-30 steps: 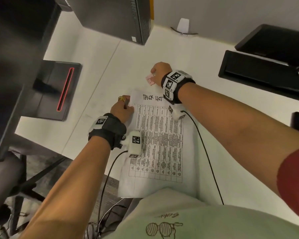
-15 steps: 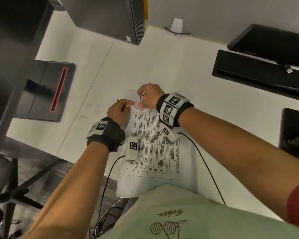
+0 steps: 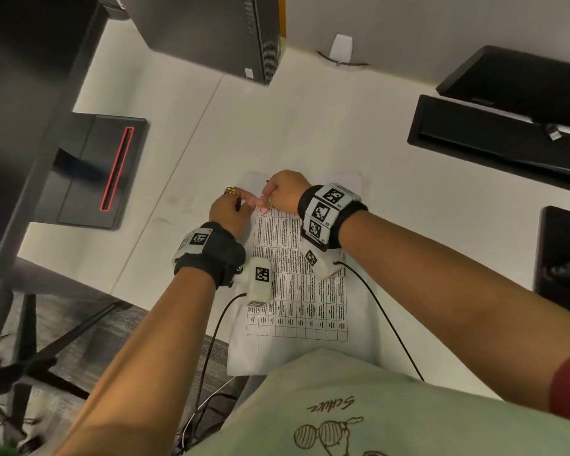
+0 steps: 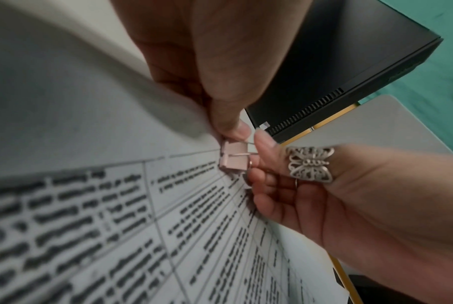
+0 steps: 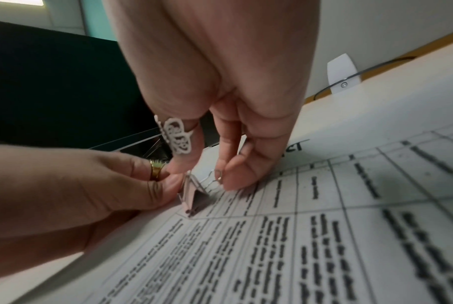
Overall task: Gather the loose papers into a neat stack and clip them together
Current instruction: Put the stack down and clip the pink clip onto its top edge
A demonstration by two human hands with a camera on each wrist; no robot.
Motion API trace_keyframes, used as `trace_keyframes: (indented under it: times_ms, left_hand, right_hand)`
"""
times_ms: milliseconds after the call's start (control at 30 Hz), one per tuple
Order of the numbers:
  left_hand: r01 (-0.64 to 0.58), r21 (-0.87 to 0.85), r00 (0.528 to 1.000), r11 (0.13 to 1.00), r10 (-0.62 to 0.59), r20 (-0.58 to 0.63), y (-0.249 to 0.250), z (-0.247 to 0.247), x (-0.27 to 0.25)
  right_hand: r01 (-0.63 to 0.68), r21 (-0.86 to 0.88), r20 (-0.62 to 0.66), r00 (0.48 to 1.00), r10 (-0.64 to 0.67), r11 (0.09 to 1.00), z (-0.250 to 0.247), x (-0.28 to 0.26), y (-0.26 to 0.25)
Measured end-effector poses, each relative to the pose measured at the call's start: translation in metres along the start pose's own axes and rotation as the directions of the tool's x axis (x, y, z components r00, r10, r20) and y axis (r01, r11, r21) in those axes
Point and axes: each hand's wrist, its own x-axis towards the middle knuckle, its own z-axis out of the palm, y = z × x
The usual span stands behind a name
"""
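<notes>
The pale white tabletop (image 3: pixel 310 126) carries a black computer tower (image 3: pixel 211 31) and black monitor base (image 3: pixel 89 172). The white printed paper stack (image 3: pixel 297 291) lies at its near edge. Since a second ago the right hand (image 3: pixel 285 190) has come back from beyond the sheets; now its grip and the left hand's (image 3: pixel 229 210) are clamped on the small pink binder clip (image 3: pixel 255 201) at the stack's far left corner.

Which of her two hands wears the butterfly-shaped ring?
The right hand: its silver butterfly ring sits on a finger by the pink binder clip. The left hand wears gold rings instead.
</notes>
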Motion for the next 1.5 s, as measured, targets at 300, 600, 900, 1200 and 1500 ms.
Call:
trace_keyframes:
  times_ms: [300,600,900,1200,1500]
  left_hand:
    - [0.017,0.002,1.0,1.0,-0.017,-0.026,-0.005,0.003,0.006]
    - [0.116,-0.003,0.993,0.993,-0.116,0.001,0.001,0.001,0.006]
    - [0.119,-0.066,0.993,0.991,-0.118,0.018,0.004,0.0,0.006]
    - [0.073,-0.015,0.996,0.997,-0.072,0.062,0.02,0.001,0.001]
    - [0.078,-0.048,0.995,0.996,-0.075,0.061,0.024,0.006,0.004]
  right_hand:
    - [0.03,0.136,-0.227,0.974,0.002,0.99,-0.012,0.004,0.007]
    - [0.12,-0.208,-0.225,0.96,-0.167,0.971,-0.035,0.011,-0.008]
    - [0.143,-0.191,-0.24,0.952,-0.187,0.971,-0.039,0.016,-0.005]
    - [0.231,-0.224,-0.125,0.957,-0.263,0.947,-0.057,0.024,-0.018]
    - [0.256,-0.237,-0.006,0.964,-0.265,0.937,-0.064,0.034,-0.018]
